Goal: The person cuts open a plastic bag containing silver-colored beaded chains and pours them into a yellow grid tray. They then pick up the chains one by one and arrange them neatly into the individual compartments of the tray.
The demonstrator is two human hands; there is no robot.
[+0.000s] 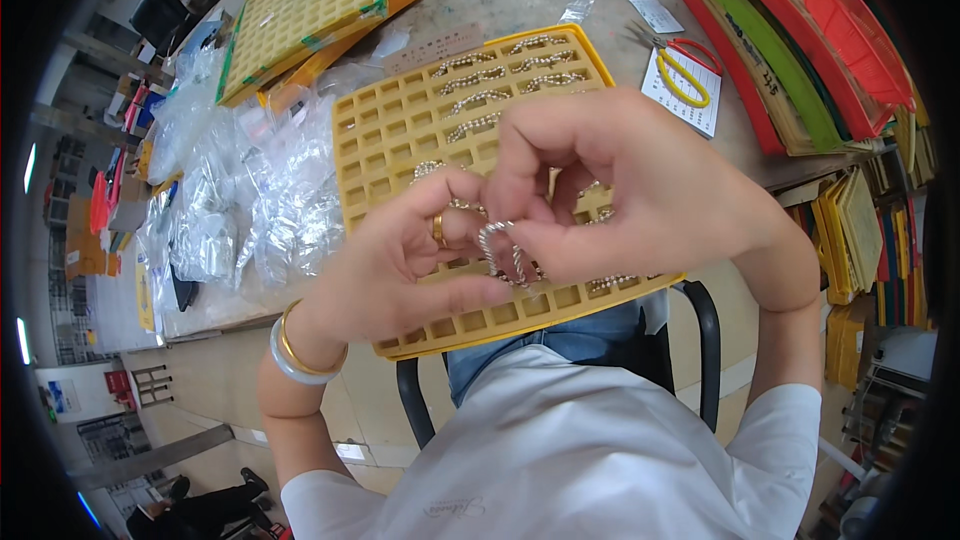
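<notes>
Over a yellow tray (400,335) of small square pockets, both my hands are on a loop of silver, rope-like chain (488,236). My right hand (620,185) pinches the loop's upper side between thumb and fingertips. Curled around from the left, my left hand (400,250) has its thumb tip at the loop's lower end; its exact hold is partly hidden. A gold ring and two bangles are on that hand and wrist. Pieces of silver bead chain (478,100) lie in rows across the tray's far right part. My hands cover the middle of the tray.
Clear plastic bags (290,190) are heaped at the left, below stacked pocketed trays (305,15). Scissors with red and yellow handles (683,78) rest on a white card (690,105) at the right. Beyond them stands a red tray (745,100) with green and yellow trays.
</notes>
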